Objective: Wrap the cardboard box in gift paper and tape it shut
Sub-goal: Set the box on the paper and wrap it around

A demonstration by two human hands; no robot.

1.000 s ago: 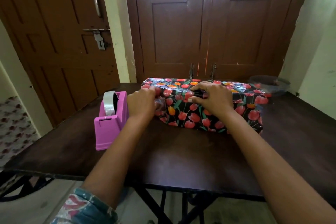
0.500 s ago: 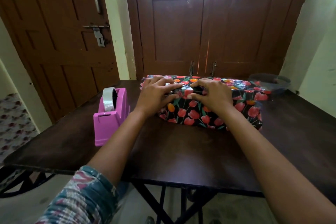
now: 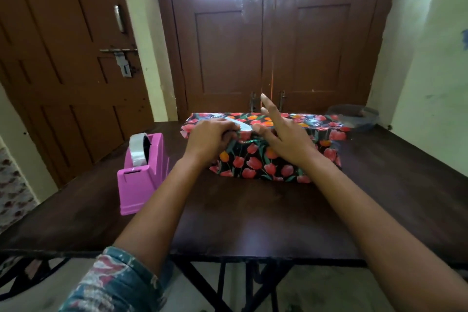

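Note:
The box wrapped in black paper with red and orange tulips (image 3: 255, 162) lies across the middle of the dark table (image 3: 253, 220). My left hand (image 3: 210, 140) sits on its top left part. Its curled fingers hold one end of a clear tape strip (image 3: 242, 126) at the upper front edge. My right hand (image 3: 281, 139) is over the middle of the box. One fingertip presses the strip's other end while the other fingers stick straight up. Both hands hide the paper seam.
A pink tape dispenser (image 3: 141, 175) with a clear roll stands on the table, left of the box. A grey bowl (image 3: 353, 116) sits at the far right corner. Brown doors (image 3: 266, 45) close off the space behind the table.
My left hand went from beside the dispenser onto the box top and its fingers curled. My right hand's fingers lifted from flat on the box to pointing upward. The tape strip now shows between the hands.

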